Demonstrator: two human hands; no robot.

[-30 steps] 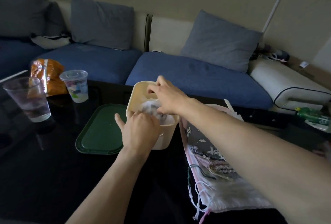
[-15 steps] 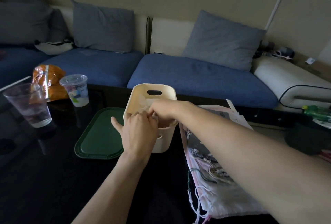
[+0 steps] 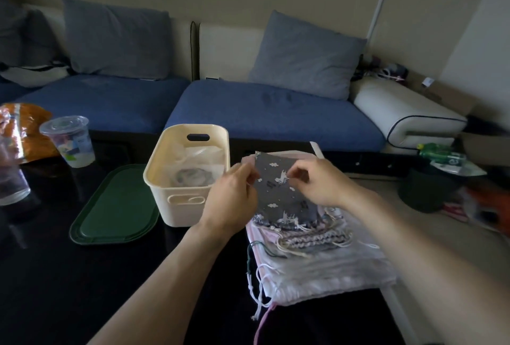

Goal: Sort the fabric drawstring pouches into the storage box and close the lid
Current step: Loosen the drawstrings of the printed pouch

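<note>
Grey printed pouch (image 3: pixel 278 192): held above pouch pile (image 3: pixel 317 256), right of cream storage box (image 3: pixel 190 201). Left hand (image 3: pixel 231 198) pinches left edge; right hand (image 3: pixel 317 184) pinches right edge. Box open, fabric inside. Green lid (image 3: pixel 113 206) flat on dark desk (image 3: pixel 55 275), left of box. Lidded cup (image 3: pixel 69 140) far left.

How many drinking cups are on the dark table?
2. A lidded plastic cup stands at the far left, beside the orange bag; a clear glass sits nearer, cut off by the left edge. Others may lie out of frame.
</note>
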